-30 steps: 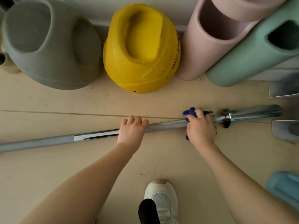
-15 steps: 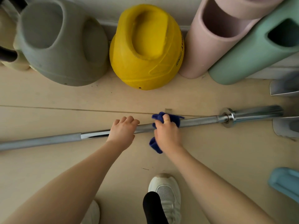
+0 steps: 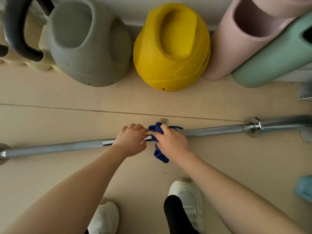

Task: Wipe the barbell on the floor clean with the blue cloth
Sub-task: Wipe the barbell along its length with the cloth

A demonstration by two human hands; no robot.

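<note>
Fingers (image 3: 164, 128) of the right hand (image 3: 172, 142) curl round the blue cloth (image 3: 159, 155) on the barbell (image 3: 216, 130) (lying left-right across the floor), touching the left hand (image 3: 131, 140) gripping the shaft, nearer its unwiped left stretch.

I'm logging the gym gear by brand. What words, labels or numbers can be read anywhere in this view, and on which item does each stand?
Yellow kettlebell: dark print runs up its right side, but it is seen edge-on and is too small and blurred to read.
Grey kettlebell, pink roller, green roller, barbell, blue cloth: no text shows.
So nothing legible.
</note>
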